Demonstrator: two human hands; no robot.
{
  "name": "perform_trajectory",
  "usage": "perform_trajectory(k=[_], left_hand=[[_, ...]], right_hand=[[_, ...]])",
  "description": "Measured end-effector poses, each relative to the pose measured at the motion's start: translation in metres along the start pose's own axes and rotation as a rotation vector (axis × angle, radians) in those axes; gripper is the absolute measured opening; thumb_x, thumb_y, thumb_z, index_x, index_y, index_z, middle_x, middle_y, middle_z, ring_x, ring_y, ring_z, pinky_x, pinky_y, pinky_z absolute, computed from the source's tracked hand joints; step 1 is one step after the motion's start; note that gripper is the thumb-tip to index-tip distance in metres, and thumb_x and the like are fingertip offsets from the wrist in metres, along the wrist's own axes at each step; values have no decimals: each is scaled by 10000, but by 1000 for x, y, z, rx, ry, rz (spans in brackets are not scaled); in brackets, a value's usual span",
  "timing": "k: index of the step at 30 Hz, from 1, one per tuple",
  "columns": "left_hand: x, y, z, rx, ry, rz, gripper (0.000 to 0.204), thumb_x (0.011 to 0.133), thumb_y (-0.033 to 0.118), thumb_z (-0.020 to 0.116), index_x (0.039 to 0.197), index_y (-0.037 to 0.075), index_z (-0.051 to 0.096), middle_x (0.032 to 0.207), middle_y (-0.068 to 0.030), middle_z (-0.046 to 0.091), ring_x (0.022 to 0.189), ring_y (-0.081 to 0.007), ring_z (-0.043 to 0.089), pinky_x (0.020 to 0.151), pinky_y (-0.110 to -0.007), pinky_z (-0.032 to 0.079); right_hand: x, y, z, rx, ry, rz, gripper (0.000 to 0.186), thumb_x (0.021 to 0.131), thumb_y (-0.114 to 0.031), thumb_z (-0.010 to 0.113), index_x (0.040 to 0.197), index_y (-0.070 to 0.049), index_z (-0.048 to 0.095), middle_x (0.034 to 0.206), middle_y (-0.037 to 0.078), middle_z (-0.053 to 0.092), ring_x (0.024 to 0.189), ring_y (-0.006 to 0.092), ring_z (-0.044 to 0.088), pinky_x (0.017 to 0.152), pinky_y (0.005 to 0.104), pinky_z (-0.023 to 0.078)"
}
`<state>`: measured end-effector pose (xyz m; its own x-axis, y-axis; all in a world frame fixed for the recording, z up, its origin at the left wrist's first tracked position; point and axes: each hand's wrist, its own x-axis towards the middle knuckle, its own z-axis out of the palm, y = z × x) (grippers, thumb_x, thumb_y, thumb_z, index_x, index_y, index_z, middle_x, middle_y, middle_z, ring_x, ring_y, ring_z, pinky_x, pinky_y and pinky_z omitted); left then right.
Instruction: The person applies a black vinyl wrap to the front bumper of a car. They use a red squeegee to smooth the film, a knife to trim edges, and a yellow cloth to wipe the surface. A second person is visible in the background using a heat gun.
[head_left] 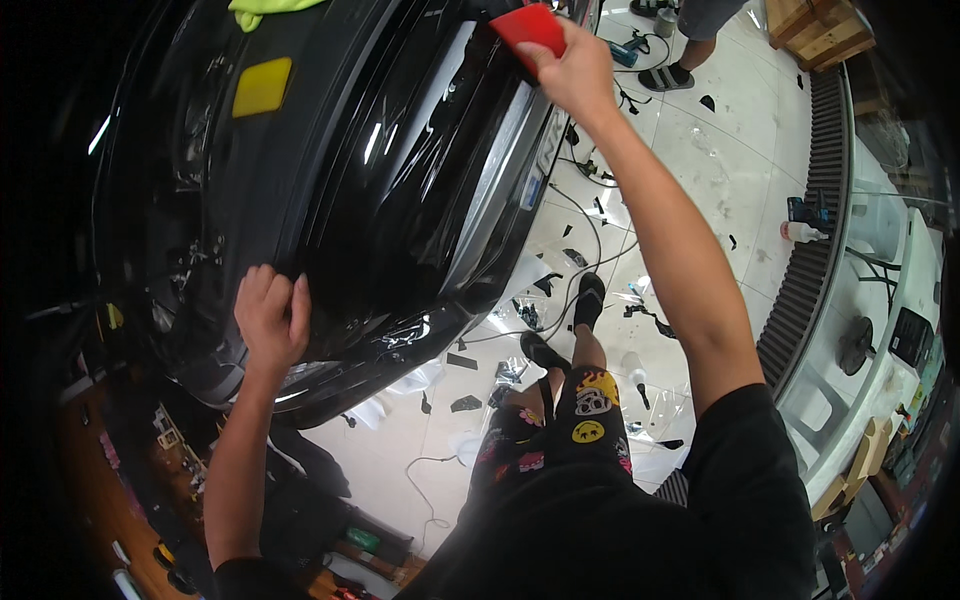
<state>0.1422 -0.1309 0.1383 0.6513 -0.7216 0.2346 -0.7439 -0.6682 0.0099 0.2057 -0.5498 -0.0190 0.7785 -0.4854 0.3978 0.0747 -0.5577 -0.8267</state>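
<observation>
A glossy black car [350,190] fills the left and middle of the head view. At its far side my right hand [580,75] grips a red squeegee card [530,32], held against or just over the shiny panel; the contact is hard to see. My left hand [272,318] is closed, knuckles up, by the near edge of the black bodywork. What its curled fingers hold, if anything, is hidden. On the car lie a yellow squeegee card [262,87] and, farther off, a bright yellow-green cloth [265,10].
Dark scraps and clear film [520,310] litter the white tiled floor [690,150]. A cable [595,235] runs across it near my feet. Another person's leg [690,60] stands at the far right. A spray bottle [637,375] lies beside me; a white table [850,400] stands right.
</observation>
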Motion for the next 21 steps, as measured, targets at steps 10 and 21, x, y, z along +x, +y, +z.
perform_trajectory(k=[10,21], left_hand=[[-7,-8,0,-52,-61,-15,315,914,-8,673,705,15,439,719,-141,369,652,-329,405,605,-439,298],[-1,-9,2,-93,-28,34,316,904,2,707,699,30,469,707,-121,402,658,-312,431,609,-429,322]], right_hand=[[-261,-168,-3,575,-148,492,234,1018,-135,655,1198,12,637,918,133,678,766,216,651,694,353,518],[-137,-90,49,637,390,575,178,989,-136,714,1038,33,695,851,69,731,688,113,661,631,290,550]])
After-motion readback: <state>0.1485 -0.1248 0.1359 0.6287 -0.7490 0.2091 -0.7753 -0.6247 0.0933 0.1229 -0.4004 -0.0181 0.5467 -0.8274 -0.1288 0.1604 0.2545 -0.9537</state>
